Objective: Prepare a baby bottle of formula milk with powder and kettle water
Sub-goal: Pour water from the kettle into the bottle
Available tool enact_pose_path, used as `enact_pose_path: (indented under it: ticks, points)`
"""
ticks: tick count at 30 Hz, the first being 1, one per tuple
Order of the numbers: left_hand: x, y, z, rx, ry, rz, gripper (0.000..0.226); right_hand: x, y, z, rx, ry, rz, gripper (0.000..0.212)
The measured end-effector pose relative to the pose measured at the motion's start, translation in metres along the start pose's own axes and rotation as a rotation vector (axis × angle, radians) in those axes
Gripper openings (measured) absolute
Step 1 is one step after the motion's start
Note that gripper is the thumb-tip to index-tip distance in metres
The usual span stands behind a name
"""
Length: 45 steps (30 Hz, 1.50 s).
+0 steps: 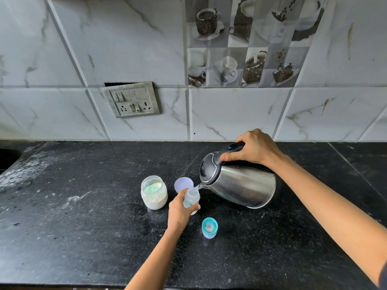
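My right hand [254,148] grips the black handle of a steel kettle [240,185], which is tilted left with its spout over the mouth of a clear baby bottle [191,197]. A thin stream of water runs from the spout into the bottle. My left hand [180,212] wraps around the bottle and steadies it on the black counter [83,227]. Left of the bottle stands an open glass jar of white powder [154,193] with a green scoop inside. The bottle's teal cap with its teat [209,227] stands on the counter in front.
A pale lilac jar lid [182,183] lies just behind the bottle. White powder is smeared over the counter's left side. A switch and socket panel [132,99] hangs on the tiled wall behind. A dark sink edge [8,155] shows at far left.
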<state>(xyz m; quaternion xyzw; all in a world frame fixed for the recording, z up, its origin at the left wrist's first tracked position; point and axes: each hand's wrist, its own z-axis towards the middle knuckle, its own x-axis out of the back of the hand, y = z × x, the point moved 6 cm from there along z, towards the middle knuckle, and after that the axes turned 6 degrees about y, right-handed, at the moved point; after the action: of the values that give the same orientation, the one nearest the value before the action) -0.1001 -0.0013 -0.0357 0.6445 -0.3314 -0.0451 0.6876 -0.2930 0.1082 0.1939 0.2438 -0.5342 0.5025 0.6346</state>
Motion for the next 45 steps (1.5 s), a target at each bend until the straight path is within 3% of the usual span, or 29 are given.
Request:
enact_pose_path:
  ticks: [12,19,24,29,33,38,43,45]
  points:
    - [0.0,0.0,0.001,0.006,-0.003,-0.007,0.055,-0.002,0.005,-0.001,-0.024,0.013,0.009,0.078]
    - [0.0,-0.001,0.001,0.01,-0.005,-0.006,0.053,-0.014,0.014,-0.008,-0.078,0.021,0.11,0.064]
    - [0.0,0.001,0.0,0.014,-0.003,-0.012,0.051,-0.026,0.032,-0.018,-0.12,0.091,0.182,0.081]
    - [0.001,0.001,0.0,0.019,-0.003,-0.012,0.05,-0.037,0.048,-0.025,-0.173,0.12,0.259,0.077]
    - [0.0,-0.002,0.001,0.027,-0.003,-0.016,0.05,-0.039,0.063,-0.03,-0.201,0.196,0.328,0.067]
    - [-0.001,-0.006,0.0,0.038,0.006,-0.027,0.051,-0.042,0.09,-0.042,-0.241,0.325,0.432,0.071]
    - [-0.001,-0.007,-0.001,0.044,0.003,-0.036,0.054,-0.053,0.113,-0.065,-0.406,0.474,0.634,0.042]
    - [-0.001,-0.008,-0.001,0.041,-0.001,-0.032,0.054,-0.059,0.121,-0.073,-0.468,0.524,0.71,0.041]
